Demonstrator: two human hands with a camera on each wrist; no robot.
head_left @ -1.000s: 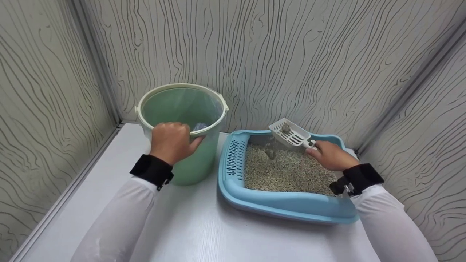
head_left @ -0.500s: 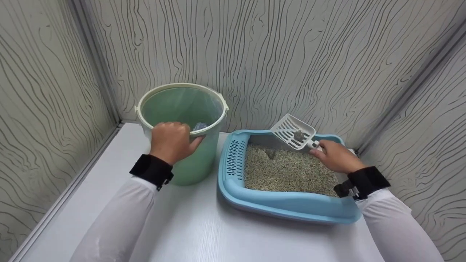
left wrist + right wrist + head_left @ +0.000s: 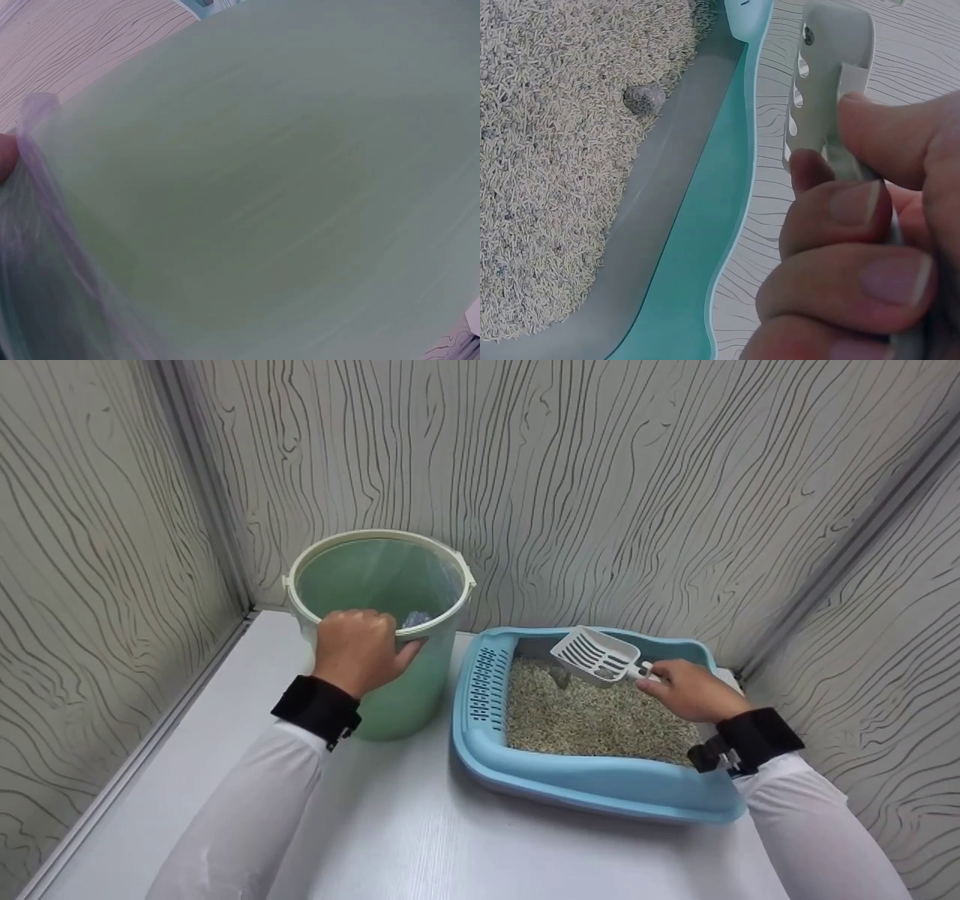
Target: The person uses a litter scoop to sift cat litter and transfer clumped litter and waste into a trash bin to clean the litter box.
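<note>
My left hand [image 3: 356, 652] grips the front rim of a green bin [image 3: 405, 697], thumb along the outside. Filling most of the left wrist view is the bin's pale green wall [image 3: 262, 187], with a thin clear liner [image 3: 56, 202] folded over the rim. My right hand [image 3: 694, 690] holds a white slotted litter scoop [image 3: 621, 651] by its handle, fingers curled round it. The scoop is over the back of the blue litter box [image 3: 585, 776]. A small grey clump [image 3: 604, 672] shows in its pan near the handle. Another grey clump [image 3: 645, 99] lies on the litter [image 3: 547, 165].
The bin stands left of the litter box on a white tabletop [image 3: 390, 840]. Inside the bin lies a crumpled bluish item [image 3: 417, 619]. Wood-grain panels [image 3: 510, 495] rise behind and on both sides. The litter box has a perforated ledge [image 3: 487, 690] on its left.
The scoop in my right hand has tilted, rising and then dropping lower toward the litter. The clump in its pan has shifted toward the handle. My left hand stays on the bin rim.
</note>
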